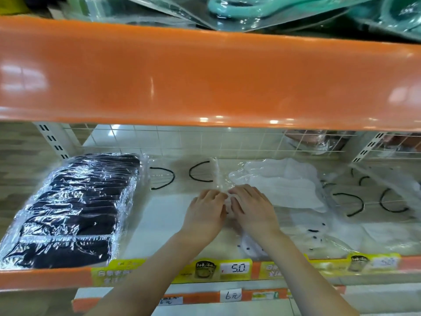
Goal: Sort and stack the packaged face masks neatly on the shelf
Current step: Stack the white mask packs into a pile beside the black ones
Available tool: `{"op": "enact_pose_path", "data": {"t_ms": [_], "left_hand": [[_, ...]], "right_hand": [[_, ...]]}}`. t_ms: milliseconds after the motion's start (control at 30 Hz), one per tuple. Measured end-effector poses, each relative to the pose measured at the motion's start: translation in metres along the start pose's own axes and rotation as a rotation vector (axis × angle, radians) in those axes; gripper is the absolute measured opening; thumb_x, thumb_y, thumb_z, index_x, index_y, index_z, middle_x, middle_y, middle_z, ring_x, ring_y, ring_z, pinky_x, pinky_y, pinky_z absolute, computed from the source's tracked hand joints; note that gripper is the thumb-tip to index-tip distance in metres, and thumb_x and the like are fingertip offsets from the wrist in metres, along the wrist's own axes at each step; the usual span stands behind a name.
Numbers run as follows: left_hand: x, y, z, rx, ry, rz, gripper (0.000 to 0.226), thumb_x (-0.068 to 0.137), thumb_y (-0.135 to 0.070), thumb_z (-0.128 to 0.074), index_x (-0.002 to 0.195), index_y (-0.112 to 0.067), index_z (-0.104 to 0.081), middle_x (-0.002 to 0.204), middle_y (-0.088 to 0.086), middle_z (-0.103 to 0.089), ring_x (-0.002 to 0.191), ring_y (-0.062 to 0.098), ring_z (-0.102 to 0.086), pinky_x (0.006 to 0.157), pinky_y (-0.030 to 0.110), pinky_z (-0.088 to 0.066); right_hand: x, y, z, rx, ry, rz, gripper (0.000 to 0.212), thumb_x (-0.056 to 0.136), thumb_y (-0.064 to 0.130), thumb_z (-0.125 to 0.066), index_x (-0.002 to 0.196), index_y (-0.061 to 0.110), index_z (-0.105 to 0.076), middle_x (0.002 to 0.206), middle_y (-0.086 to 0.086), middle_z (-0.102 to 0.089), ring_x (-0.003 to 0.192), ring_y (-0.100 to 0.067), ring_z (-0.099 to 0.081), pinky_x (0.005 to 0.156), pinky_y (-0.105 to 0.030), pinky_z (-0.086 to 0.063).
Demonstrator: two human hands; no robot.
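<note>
Pinching one clear mask pack (pixel 224 201) mid-shelf (pixel 159 215), left hand (pixel 205 210) and right hand (pixel 250 208) have fingers curled on its film. Risk: slick plastic slips, or sliding it disturbs loose white packs (pixel 296 185) beside; black stack (pixel 75 208) sits well left.

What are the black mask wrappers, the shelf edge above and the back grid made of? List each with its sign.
Black mask wrappers: thin clear plastic film, by the crinkles and glare.
Shelf edge: glossy orange, probably painted metal or plastic; it mirrors the lights.
Back grid: thin white wire, likely coated metal.
</note>
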State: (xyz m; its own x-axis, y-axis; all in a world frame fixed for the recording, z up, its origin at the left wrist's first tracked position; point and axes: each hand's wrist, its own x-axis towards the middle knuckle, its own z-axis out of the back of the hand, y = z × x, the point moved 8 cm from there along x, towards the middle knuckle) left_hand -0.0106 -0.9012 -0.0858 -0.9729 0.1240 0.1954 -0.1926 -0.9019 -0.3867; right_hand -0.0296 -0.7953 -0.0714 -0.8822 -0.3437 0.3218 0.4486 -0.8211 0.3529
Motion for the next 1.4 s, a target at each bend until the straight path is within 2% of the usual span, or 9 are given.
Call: {"op": "enact_pose_path", "data": {"t_ms": [100, 200, 267, 367, 500, 700, 1033, 1200, 1400], "left_hand": [[-0.004, -0.027, -0.009, -0.054, 0.004, -0.055, 0.028, 0.083, -0.026, -0.052, 0.106, -0.017, -0.067, 0.102, 0.001, -0.068, 0.100, 0.024, -0.064, 0.074, 0.036, -0.054], [-0.013, -0.033, -0.026, -0.016, 0.068, -0.035, 0.030, 0.081, -0.039, -0.042, 0.099, -0.025, -0.062, 0.077, -0.002, -0.069, 0.058, 0.018, -0.067, 0.042, 0.028, -0.051], [-0.016, -0.036, -0.029, 0.029, 0.032, -0.076, 0.033, 0.085, -0.039, -0.039, 0.100, -0.021, -0.063, 0.091, 0.000, -0.069, 0.072, 0.019, -0.068, 0.048, 0.030, -0.054], [-0.015, -0.033, -0.026, -0.038, -0.053, -0.094, 0.035, 0.084, -0.037, -0.042, 0.096, -0.017, -0.067, 0.099, 0.001, -0.067, 0.095, 0.024, -0.064, 0.074, 0.032, -0.051], [-0.015, -0.033, -0.027, 0.014, -0.100, -0.148, 0.033, 0.081, -0.038, -0.045, 0.090, -0.020, -0.070, 0.096, -0.004, -0.068, 0.090, 0.019, -0.066, 0.070, 0.028, -0.053], [-0.019, -0.030, -0.028, 0.026, -0.090, -0.210, 0.034, 0.083, -0.039, -0.045, 0.098, -0.022, -0.069, 0.106, -0.003, -0.068, 0.100, 0.019, -0.063, 0.078, 0.029, -0.052], [-0.020, -0.024, -0.029, -0.065, -0.144, -0.227, 0.028, 0.083, -0.038, -0.049, 0.097, -0.024, -0.068, 0.107, -0.006, -0.067, 0.104, 0.016, -0.059, 0.080, 0.031, -0.052], [-0.021, -0.025, -0.030, -0.023, -0.111, -0.260, 0.036, 0.078, -0.046, -0.048, 0.096, -0.024, -0.069, 0.107, -0.005, -0.068, 0.103, 0.018, -0.064, 0.078, 0.031, -0.055], [-0.023, -0.026, -0.033, -0.002, -0.091, -0.277, 0.040, 0.078, -0.049, -0.046, 0.099, -0.023, -0.067, 0.110, -0.005, -0.067, 0.105, 0.017, -0.062, 0.080, 0.030, -0.053]], "right_hand": [[-0.019, -0.017, 0.009, 0.035, 0.008, -0.017, 0.040, 0.085, 0.035, -0.033, 0.100, 0.018, -0.067, 0.098, 0.004, -0.064, 0.090, -0.021, -0.062, 0.076, -0.038, -0.052], [-0.039, -0.038, 0.016, 0.034, 0.000, -0.020, 0.032, 0.083, 0.032, -0.041, 0.100, 0.019, -0.066, 0.095, 0.004, -0.063, 0.085, -0.023, -0.063, 0.070, -0.037, -0.054], [-0.050, -0.050, 0.013, 0.038, 0.043, -0.015, 0.031, 0.084, 0.035, -0.045, 0.105, 0.022, -0.063, 0.098, 0.005, -0.062, 0.090, -0.022, -0.062, 0.073, -0.037, -0.054], [-0.060, -0.058, 0.011, 0.048, 0.075, -0.011, 0.032, 0.087, 0.036, -0.045, 0.110, 0.024, -0.063, 0.105, 0.008, -0.059, 0.098, -0.017, -0.057, 0.083, -0.032, -0.049], [-0.062, -0.055, 0.008, 0.021, 0.127, 0.003, 0.038, 0.084, 0.043, -0.047, 0.113, 0.023, -0.062, 0.112, 0.009, -0.055, 0.103, -0.017, -0.055, 0.086, -0.031, -0.046], [-0.064, -0.059, 0.001, 0.011, 0.287, -0.005, 0.069, 0.076, 0.068, -0.039, 0.129, 0.027, -0.054, 0.131, 0.014, -0.044, 0.122, -0.008, -0.038, 0.098, -0.020, -0.026], [-0.062, -0.055, 0.003, 0.010, 0.275, -0.034, 0.064, 0.077, 0.064, -0.049, 0.131, 0.029, -0.052, 0.131, 0.015, -0.044, 0.123, -0.009, -0.039, 0.103, -0.027, -0.032], [-0.064, -0.052, 0.008, -0.107, 0.164, -0.032, 0.058, 0.066, 0.048, -0.081, 0.113, 0.019, -0.063, 0.113, 0.005, -0.057, 0.103, -0.020, -0.057, 0.081, -0.035, -0.052], [-0.058, -0.048, 0.015, -0.115, 0.044, -0.087, 0.030, 0.068, 0.030, -0.084, 0.089, 0.019, -0.066, 0.090, 0.005, -0.059, 0.081, -0.020, -0.061, 0.062, -0.031, -0.050]]}}
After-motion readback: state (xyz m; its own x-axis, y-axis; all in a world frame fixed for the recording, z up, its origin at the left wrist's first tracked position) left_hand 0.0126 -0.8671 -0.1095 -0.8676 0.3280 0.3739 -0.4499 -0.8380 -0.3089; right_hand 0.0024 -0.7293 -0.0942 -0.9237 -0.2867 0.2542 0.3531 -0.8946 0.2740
